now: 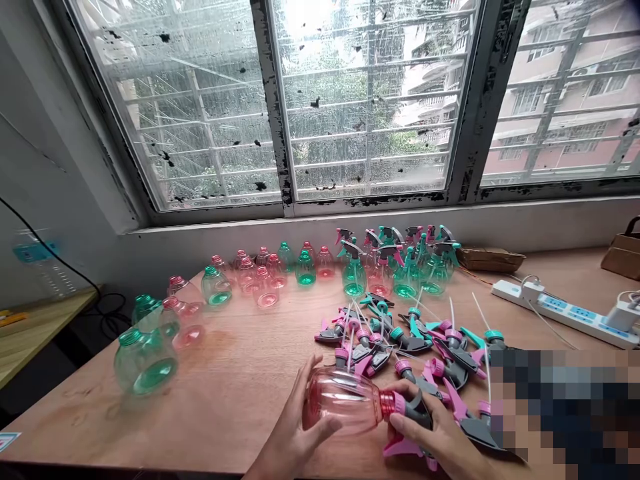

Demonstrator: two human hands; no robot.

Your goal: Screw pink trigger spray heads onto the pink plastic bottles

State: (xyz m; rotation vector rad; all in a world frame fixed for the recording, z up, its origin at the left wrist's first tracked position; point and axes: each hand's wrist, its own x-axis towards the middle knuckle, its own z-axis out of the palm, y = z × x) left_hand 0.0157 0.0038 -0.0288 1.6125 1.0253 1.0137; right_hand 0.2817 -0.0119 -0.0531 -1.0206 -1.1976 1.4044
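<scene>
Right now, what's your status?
Left hand cups pink bottle, tipped sideways. Right hand on spray head at its neck. Loose spray heads close beyond.

Left fingers (301,387) partly hidden behind pink bottle (345,400); pixelated patch (565,413) masks corner; brown object (621,255), perhaps box, cut off.

Wide window (360,160) with chipped grey frame (278,107) on the far side, bright daylight through streaked panes (190,153), greenery (345,87) and pinkish building (575,100) beyond, pale wall (35,160) at left, brown wooden table (240,380) near, yellowish tabletop (45,327) at left edge.
</scene>
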